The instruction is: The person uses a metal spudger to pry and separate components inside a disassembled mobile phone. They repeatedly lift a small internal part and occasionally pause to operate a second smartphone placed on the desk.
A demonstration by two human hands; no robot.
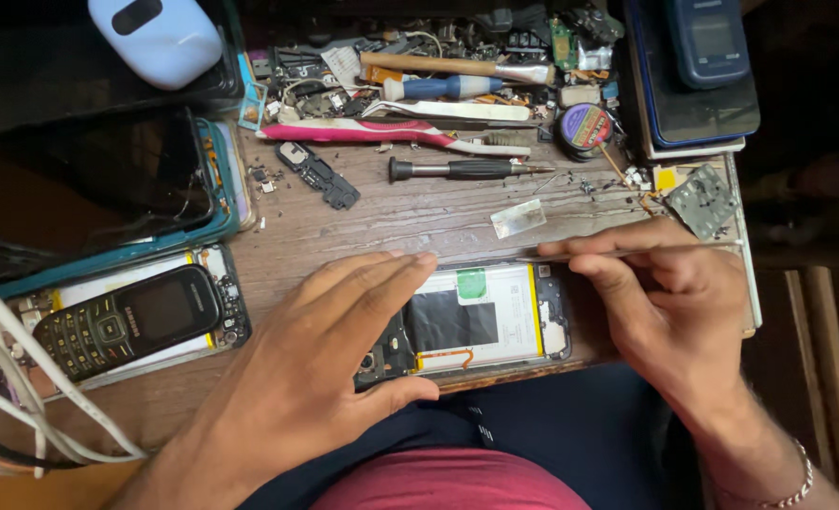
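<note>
Worktop [419, 212]: worn wood, cluttered along the far edge with tools and loose parts.
Opened phone [481, 321]: lies flat at the near edge of the worktop, back cover off, white battery with a green sticker and a dark patch exposed, circuit board visible at both ends.
Left hand [315, 378]: palm down over the phone's left end; fingers [391, 279] stretched along its upper-left edge, thumb pressed against the lower edge. Pinning the phone, not wrapped around it.
Right hand [669, 302]: fingers pinched narrow on a thin metal pry tool [646, 249]; the tool lies nearly level, its tip at the phone's top edge near the upper right corner.
Behind the phone: small clear plastic scrap [518, 218], black-handled screwdriver [457, 169], pink-handled toothbrush [391, 135], blue-handled driver [443, 88], wooden-handled tool [457, 66], round solder spool [585, 127].
Left side: black keypad phone [131, 319] resting on another opened handset; dark glass panel [108, 175] in a teal frame above it; white cables [23, 378] cross the corner.
Top left: white rounded case [155, 38].
Top right: blue handset [712, 38] stacked on a dark slab phone [693, 104].
</note>
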